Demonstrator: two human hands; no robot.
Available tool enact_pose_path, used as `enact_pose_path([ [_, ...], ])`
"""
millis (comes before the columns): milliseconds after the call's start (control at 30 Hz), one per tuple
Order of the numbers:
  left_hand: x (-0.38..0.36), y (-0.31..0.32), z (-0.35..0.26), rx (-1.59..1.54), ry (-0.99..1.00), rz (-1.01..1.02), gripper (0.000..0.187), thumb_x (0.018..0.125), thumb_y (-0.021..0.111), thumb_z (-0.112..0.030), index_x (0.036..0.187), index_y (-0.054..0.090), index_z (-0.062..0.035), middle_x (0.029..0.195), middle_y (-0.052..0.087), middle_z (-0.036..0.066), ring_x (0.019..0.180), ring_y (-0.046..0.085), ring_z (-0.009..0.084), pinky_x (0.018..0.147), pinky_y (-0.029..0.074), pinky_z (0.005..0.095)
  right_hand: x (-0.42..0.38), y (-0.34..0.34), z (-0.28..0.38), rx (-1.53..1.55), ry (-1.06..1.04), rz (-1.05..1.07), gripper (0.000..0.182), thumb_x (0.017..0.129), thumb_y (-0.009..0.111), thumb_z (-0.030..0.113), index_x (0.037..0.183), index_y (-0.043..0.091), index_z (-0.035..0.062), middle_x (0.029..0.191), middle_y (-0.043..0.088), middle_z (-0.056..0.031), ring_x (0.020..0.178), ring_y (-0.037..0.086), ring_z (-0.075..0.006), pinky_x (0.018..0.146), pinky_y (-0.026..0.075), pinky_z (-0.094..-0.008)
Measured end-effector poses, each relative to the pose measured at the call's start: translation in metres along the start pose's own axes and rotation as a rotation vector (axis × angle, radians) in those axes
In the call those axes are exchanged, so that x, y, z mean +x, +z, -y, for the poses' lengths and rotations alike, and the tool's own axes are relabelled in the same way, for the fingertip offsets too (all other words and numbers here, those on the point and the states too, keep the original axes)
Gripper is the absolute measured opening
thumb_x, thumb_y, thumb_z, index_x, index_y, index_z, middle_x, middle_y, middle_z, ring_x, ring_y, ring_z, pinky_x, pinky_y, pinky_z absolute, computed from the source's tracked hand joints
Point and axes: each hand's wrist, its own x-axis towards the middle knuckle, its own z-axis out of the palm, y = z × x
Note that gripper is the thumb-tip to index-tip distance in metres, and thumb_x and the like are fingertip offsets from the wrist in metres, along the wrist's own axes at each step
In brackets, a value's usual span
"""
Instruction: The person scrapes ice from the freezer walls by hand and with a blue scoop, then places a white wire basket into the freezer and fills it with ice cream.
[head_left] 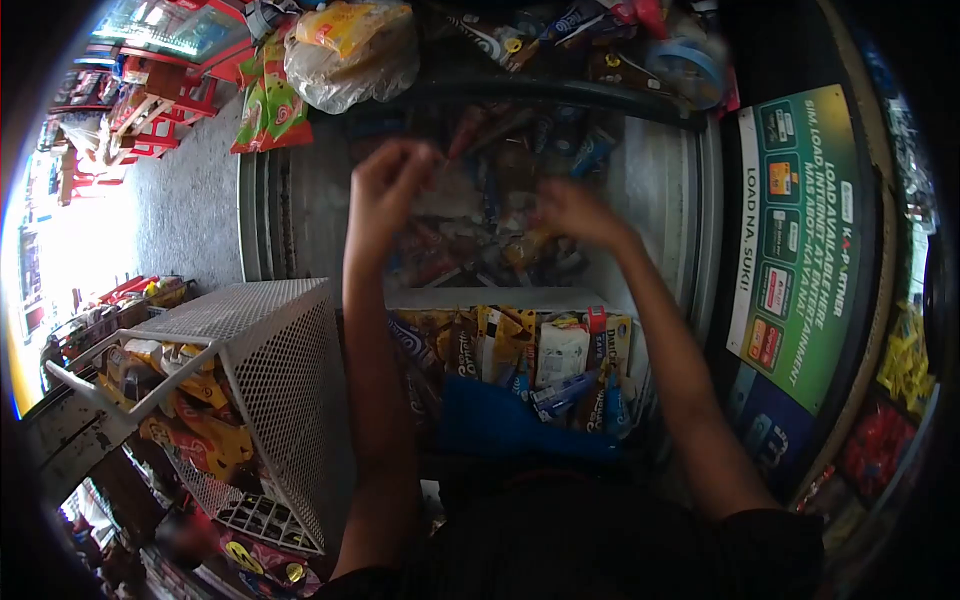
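Both hands hover over the inside of a chest freezer filled with packaged ice creams. At the left of the opening, my left hand has its fingers curled together; whether something small is in them is hidden. A red cone-shaped ice cream wrapper lies close to its fingertips. My right hand is smeared by motion over the right part, near a yellow-brown pack. Nearer to me, boxed and wrapped ice cream cones fill the front section. A blue item lies along its near side.
A white wire basket with yellow-brown packs stands at the left. Snack bags and a plastic-wrapped bundle sit on the far rim. A green sign runs along the right wall. Grey floor shows at upper left.
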Motion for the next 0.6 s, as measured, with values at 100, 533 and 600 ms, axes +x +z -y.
enact_pose_path([
  [100, -0.013, 0.007, 0.059, -0.064, -0.255, 0.154, 0.019, 0.084, 0.056, -0.016, 0.089, 0.062, 0.0011, 0.071, 0.058, 0.003, 0.065, 0.053, 0.0061, 0.060, 0.043, 0.0218, -0.021, 0.033, -0.044, -0.804, 0.121, 0.528, 0.047, 0.078, 0.056, 0.028, 0.122, 0.049, 0.0116, 0.112, 0.057, -0.0149, 0.105, 0.054, -0.0293, 0.088, 0.043, -0.0391],
  [533, 0.033, 0.020, 0.367, 1.125, -0.025, 0.689, 0.051, 0.070, 0.061, -0.047, 0.103, 0.061, -0.0088, 0.100, 0.060, 0.015, 0.097, 0.056, 0.0330, 0.083, 0.042, 0.0456, 0.102, 0.154, -0.100, -0.458, -0.123, 0.556, 0.033, 0.074, 0.055, 0.018, 0.106, 0.060, 0.0122, 0.099, 0.061, -0.0165, 0.092, 0.059, -0.0323, 0.083, 0.045, -0.0405],
  [600, 0.037, 0.038, 0.329, 1.328, 0.026, 0.854, 0.053, 0.059, 0.069, -0.041, 0.106, 0.060, -0.0161, 0.100, 0.062, 0.011, 0.095, 0.059, 0.0289, 0.086, 0.041, 0.0499, 0.114, 0.172, -0.087, -0.146, -0.115, 0.466, 0.032, 0.075, 0.055, 0.015, 0.107, 0.060, 0.0131, 0.103, 0.060, -0.0156, 0.095, 0.057, -0.0318, 0.085, 0.044, -0.0408],
])
